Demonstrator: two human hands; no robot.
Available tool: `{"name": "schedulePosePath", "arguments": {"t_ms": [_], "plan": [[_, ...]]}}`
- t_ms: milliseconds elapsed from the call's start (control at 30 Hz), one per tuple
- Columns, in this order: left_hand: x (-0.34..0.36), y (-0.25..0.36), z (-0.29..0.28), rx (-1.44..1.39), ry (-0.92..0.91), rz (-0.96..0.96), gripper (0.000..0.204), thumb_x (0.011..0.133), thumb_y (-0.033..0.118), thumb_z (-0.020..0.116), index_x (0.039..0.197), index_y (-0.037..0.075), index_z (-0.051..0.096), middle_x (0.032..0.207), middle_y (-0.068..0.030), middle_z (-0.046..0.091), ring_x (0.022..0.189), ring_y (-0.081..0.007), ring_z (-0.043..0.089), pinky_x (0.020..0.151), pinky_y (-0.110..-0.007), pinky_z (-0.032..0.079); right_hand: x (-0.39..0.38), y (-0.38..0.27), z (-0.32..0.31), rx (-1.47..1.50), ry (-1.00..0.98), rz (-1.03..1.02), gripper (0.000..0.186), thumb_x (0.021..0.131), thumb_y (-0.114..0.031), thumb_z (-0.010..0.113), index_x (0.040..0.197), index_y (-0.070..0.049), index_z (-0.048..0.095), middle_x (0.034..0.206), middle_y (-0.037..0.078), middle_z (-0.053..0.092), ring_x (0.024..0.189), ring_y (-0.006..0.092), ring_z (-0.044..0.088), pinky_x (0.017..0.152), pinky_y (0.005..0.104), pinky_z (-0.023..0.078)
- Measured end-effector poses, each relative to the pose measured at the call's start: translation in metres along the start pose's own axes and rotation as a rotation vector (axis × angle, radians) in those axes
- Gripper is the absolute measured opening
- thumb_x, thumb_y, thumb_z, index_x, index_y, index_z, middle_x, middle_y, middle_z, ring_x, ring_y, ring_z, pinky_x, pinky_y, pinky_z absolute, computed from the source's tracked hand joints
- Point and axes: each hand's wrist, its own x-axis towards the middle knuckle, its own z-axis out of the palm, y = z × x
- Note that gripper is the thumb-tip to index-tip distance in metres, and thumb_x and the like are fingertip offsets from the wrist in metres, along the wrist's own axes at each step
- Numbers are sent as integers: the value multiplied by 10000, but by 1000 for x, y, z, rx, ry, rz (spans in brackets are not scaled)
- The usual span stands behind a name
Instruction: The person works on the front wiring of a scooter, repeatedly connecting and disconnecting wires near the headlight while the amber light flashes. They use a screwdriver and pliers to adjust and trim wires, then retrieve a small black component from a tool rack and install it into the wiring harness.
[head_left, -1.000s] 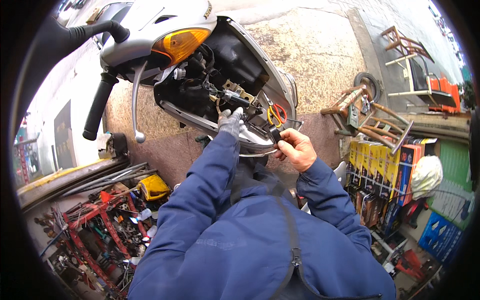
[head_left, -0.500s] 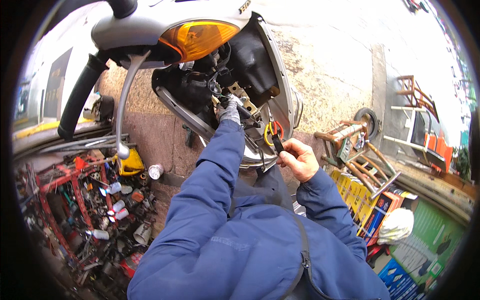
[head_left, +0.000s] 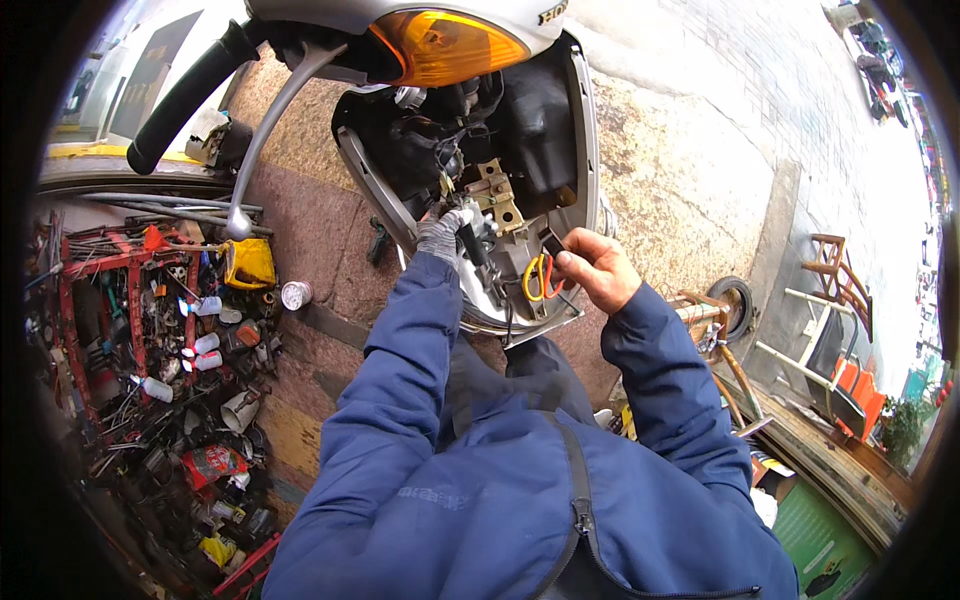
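Note:
The opened front of a scooter [head_left: 358,180] stands before me, its wiring [head_left: 447,180] and a metal bracket [head_left: 493,192] exposed inside. My left hand [head_left: 440,232], in a grey glove, reaches into the cavity left of the bracket. Its fingers are closed at the wires, though the fingertips are partly hidden. Between the thumb and fingers of my bare right hand [head_left: 600,268] is a small black flat piece [head_left: 551,242]; I cannot make out its kind. Scissors with yellow and red loop handles [head_left: 532,281] rest on the scooter just below that piece.
Above the cavity are an orange turn signal [head_left: 450,48], a brake lever [head_left: 262,150] and a black handlebar grip [head_left: 190,100]. Tools and bottles crowd a red metal frame [head_left: 135,300] at left, near a white can [head_left: 296,294]. A tyre [head_left: 735,305] and wooden stool [head_left: 840,275] stand right.
My right hand has moved forward with the black piece, from beside the scissors to above their handles. My left hand stays in the cavity by the wires. The whole view has shifted.

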Motion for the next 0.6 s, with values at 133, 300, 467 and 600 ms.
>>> {"name": "schedulePosePath", "arguments": {"t_ms": [133, 300, 467, 600], "plan": [[-25, 33, -7, -263, -292, -204, 278, 752, 20, 565, 1011, -76, 593, 915, -212, 654, 723, -348, 666, 602, -459, 592, 37, 1, -1, -63, -104, -4, 154, 899, -181, 570, 865, -31, 555, 727, 17, 570, 696, 80, 559, 595, 246, 463], [-37, 58, -18, -117, -415, -364, 346, 804, 141, 549, 1087, -59, 551, 1025, -270, 626, 811, -376, 661, 632, -466, 587, 85, 13, 12, -130, -178, 79, 171, 881, -159, 559, 970, -16, 587, 718, 1, 534, 673, 78, 500, 580, 255, 424], [-28, 71, -30, -119, -560, -452, 472, 788, 238, 595, 1179, -14, 517, 1017, -267, 624, 810, -366, 658, 594, -439, 582, 114, 27, 20, -194, -242, 129, 248, 822, -157, 557, 978, 31, 597, 743, 54, 557, 732, 121, 506, 667, 292, 430], [-26, 81, -35, -104, -615, -520, 561, 746, 268, 627, 1238, 22, 516, 978, -280, 632, 864, -425, 640, 581, -426, 577, 125, 35, 23, -303, -303, 18, 264, 799, -175, 550, 963, 26, 601, 758, 106, 585, 749, 162, 539, 691, 323, 441]]}}
